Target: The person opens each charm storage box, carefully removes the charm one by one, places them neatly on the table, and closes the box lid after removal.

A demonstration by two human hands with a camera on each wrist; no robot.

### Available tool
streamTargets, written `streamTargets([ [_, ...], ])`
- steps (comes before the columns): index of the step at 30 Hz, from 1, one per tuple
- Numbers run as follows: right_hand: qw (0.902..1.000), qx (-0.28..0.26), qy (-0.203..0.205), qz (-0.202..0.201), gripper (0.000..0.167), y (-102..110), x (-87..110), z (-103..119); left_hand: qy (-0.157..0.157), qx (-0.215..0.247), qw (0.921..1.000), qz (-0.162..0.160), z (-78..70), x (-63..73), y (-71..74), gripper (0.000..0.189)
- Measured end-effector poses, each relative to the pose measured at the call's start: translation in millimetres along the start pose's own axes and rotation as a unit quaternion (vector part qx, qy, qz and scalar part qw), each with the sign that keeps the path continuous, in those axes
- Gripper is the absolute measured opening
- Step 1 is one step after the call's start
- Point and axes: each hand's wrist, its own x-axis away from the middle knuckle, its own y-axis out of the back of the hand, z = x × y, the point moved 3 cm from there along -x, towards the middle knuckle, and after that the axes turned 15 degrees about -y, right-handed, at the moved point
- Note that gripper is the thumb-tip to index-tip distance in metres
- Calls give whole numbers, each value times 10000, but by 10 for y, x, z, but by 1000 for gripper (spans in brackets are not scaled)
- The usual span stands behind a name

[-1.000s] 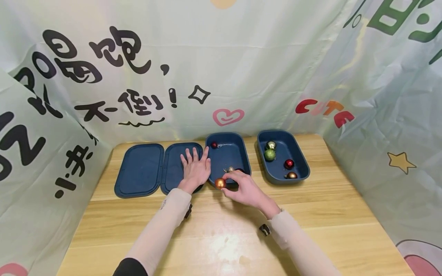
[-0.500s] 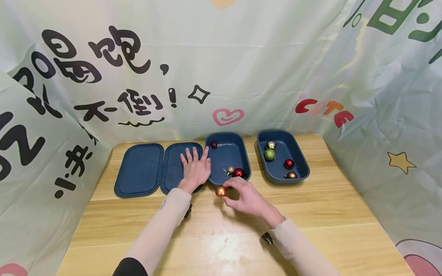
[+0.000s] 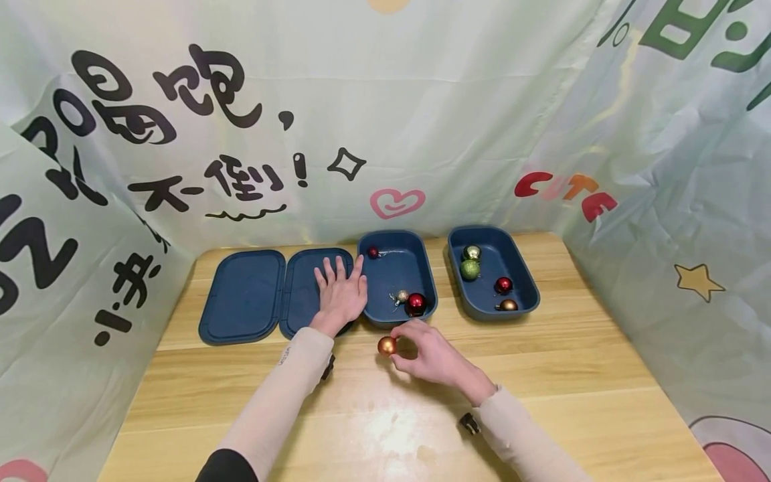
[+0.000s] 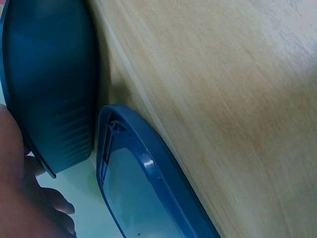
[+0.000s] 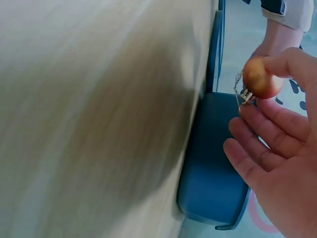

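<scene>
My right hand (image 3: pixel 435 355) pinches an orange-gold Christmas bauble (image 3: pixel 387 345) between thumb and fingers, in front of the middle blue box. In the right wrist view the bauble (image 5: pixel 261 78) shows its metal cap and a thin loop of string. With fingers spread, my left hand (image 3: pixel 342 298) lies over the blue lid beside that box, its thumb side right at the box's left rim. The middle blue box (image 3: pixel 397 235) holds a small red bauble (image 3: pixel 373 252), a small pale gold bauble (image 3: pixel 402 295) and a larger dark red bauble (image 3: pixel 415 304).
Two blue lids (image 3: pixel 242 294) lie side by side at the left. At the right stands another blue box (image 3: pixel 494 313) holding a pale gold bauble (image 3: pixel 472 253), a green bauble (image 3: pixel 470 270), a red bauble (image 3: pixel 503 285) and a bronze bauble (image 3: pixel 508 304). Printed cloth (image 3: pixel 313 67) walls the table.
My right hand has drawn the orange-gold bauble back from over the middle box's front rim toward me, uncovering the dark red bauble. The left hand has stayed in place.
</scene>
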Motion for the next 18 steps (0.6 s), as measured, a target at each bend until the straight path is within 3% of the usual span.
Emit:
streamTargets([
  [6, 9987, 223, -326, 319, 34, -58, 4, -60, -4, 49, 10000, 42, -1, 1, 7, 57],
  [18, 9964, 542, -449, 469, 33, -119, -2, -109, -23, 60, 10000, 45, -5, 5, 11, 58],
])
